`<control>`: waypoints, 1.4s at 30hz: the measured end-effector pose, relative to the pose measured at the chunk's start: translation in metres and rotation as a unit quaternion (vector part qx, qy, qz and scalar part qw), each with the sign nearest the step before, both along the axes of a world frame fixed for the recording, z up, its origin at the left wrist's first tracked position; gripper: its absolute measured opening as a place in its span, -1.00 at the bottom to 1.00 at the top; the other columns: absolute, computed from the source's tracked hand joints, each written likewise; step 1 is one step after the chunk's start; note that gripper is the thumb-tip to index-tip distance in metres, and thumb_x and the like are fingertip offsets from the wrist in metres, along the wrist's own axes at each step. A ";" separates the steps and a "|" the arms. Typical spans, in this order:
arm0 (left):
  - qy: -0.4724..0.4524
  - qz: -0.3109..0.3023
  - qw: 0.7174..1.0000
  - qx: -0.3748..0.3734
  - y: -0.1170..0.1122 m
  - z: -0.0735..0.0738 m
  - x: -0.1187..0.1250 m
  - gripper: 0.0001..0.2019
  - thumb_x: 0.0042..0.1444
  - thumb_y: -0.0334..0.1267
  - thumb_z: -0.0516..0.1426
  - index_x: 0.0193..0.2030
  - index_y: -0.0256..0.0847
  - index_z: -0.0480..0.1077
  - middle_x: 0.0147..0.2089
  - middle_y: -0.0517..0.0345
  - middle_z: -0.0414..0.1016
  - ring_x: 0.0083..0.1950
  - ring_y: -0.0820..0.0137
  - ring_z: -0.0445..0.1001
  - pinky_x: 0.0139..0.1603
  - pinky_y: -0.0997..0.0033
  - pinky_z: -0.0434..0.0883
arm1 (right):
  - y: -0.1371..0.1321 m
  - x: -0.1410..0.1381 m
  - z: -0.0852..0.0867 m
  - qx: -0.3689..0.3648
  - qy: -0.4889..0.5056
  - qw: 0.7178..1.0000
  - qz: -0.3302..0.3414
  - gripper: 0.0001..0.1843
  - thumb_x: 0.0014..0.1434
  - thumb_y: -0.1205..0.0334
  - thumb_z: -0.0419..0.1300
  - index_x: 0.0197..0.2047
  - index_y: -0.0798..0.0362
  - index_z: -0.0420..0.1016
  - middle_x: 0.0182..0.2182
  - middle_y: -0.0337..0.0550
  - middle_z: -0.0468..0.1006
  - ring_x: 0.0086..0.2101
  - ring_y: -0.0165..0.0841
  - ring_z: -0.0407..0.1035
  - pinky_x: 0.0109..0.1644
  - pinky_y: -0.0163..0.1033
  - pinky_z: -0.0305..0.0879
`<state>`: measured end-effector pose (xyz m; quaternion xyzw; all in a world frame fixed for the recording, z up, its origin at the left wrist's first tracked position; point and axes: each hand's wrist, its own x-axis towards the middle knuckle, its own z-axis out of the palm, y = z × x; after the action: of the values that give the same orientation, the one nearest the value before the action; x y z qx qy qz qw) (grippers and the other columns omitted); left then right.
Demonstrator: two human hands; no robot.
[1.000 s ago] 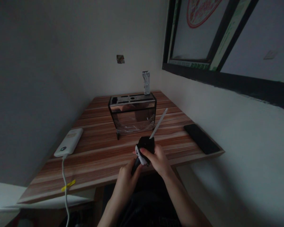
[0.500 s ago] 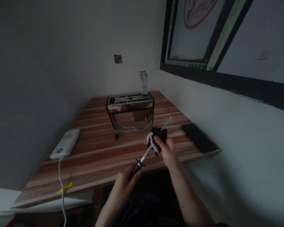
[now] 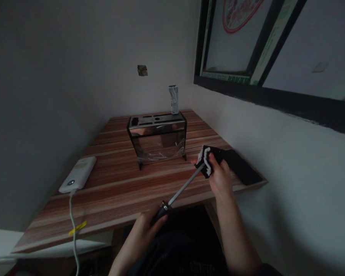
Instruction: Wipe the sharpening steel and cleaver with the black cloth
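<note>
One table (image 3: 117, 188), striped wood grain, fills most of my view. Dark frame (image 3: 264, 96) up high, right of the rack (image 3: 161, 143). Rack: upright on the table, slots in its top, clear film loose along the lower front. Rod (image 3: 185, 186): nearer me than the rack, slanting, black handle low, grey shaft rising rightward into the cloth (image 3: 203, 155); tip hidden. Phone (image 3: 245, 170): flat, right of the rack; overlaps the cloth from my angle, contact unclear. Power bank (image 3: 79, 174): white, flat, left of and nearer than the rack, cable (image 3: 72, 214) off its near end. Left hand (image 3: 146, 223): wrapped round the rod's handle, well short of the rack. Right hand (image 3: 220, 178): gripping the cloth, right of the rack and nearer. Cloth: black with white, front-right of the rack. Silver piece (image 3: 174, 99): upright at the rack's right top end; can't tell if slotted. Yellow tape (image 3: 78, 227): at the cable, front-left of the rack.
</note>
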<state>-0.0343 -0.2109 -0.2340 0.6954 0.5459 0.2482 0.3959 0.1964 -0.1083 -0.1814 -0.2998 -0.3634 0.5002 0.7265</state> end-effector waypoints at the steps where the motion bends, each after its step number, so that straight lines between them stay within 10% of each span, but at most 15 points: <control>1: 0.004 -0.001 1.000 0.000 0.000 0.000 0.000 -0.64 0.24 -0.05 0.01 -0.08 -0.26 0.47 -0.31 0.16 0.52 -0.29 0.36 0.42 -0.28 0.52 0.29 | 0.000 -0.001 -0.001 0.001 0.002 1.000 0.000 -0.62 -0.05 -0.07 0.38 -0.30 0.05 0.53 -0.48 -0.23 0.63 -0.48 -0.26 0.57 -0.26 -0.08 0.56; 9: -0.007 0.002 1.000 -0.004 0.002 0.008 0.006 -0.65 0.24 -0.07 0.02 -0.07 -0.26 0.47 -0.31 0.15 0.53 -0.29 0.35 0.42 -0.29 0.52 0.29 | -0.002 -0.015 -0.004 0.001 0.029 1.000 0.006 -0.63 -0.04 -0.07 0.38 -0.30 0.05 0.53 -0.47 -0.24 0.62 -0.49 -0.30 0.55 -0.20 -0.06 0.55; 26: -0.061 0.067 0.993 0.081 0.024 0.021 0.028 -0.69 0.18 -0.13 0.03 -0.19 -0.33 0.47 -0.34 0.10 0.55 -0.33 0.32 0.44 -0.29 0.48 0.32 | -0.034 -0.055 -0.014 -0.049 -0.166 0.954 0.247 -0.60 0.03 -0.01 0.35 -0.17 0.12 0.61 -0.24 -0.01 0.67 -0.16 -0.11 0.56 -0.06 -0.05 0.50; 42: -0.071 0.075 0.992 0.077 0.023 0.014 0.028 -0.66 0.15 -0.19 0.06 -0.04 -0.35 0.47 -0.16 -0.01 0.62 -0.13 0.19 0.53 -0.09 0.34 0.42 | -0.039 -0.062 -0.027 -0.055 -0.154 0.961 0.225 -0.60 0.08 -0.03 0.31 -0.15 0.12 0.60 -0.31 -0.03 0.68 -0.23 -0.16 0.58 -0.17 -0.17 0.52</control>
<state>-0.0060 -0.1880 -0.2198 0.6616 0.5460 0.3671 0.3598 0.1341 -0.1476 -0.2086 -0.3235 -0.5007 0.6175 0.5131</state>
